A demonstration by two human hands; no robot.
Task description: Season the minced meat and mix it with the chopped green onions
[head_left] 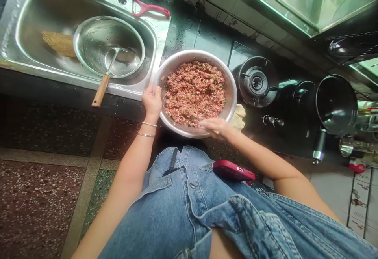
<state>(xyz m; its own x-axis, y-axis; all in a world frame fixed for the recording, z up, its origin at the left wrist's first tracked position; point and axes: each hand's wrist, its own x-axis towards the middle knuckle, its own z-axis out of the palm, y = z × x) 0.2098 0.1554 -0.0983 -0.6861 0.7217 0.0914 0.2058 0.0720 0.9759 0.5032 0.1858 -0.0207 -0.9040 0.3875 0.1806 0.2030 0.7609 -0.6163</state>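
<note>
A steel bowl (pixel 230 81) full of reddish minced meat mix (pixel 193 91) stands on the dark counter between the sink and the stove. My left hand (pixel 151 102) grips the bowl's left rim, thumb over the edge. My right hand (pixel 214 127) reaches over the near rim into the meat; it is smeared by motion and its fingers do not show clearly.
The steel sink (pixel 26 18) holds an empty steel pan with a wooden handle (pixel 102 89) and a brown scrubber (pixel 57 43). A red peeler (pixel 149 10) lies on the sink's rim. A gas burner (pixel 255 81) and a black pot (pixel 335 103) stand to the right. A red phone (pixel 233 169) sticks out of my denim pocket.
</note>
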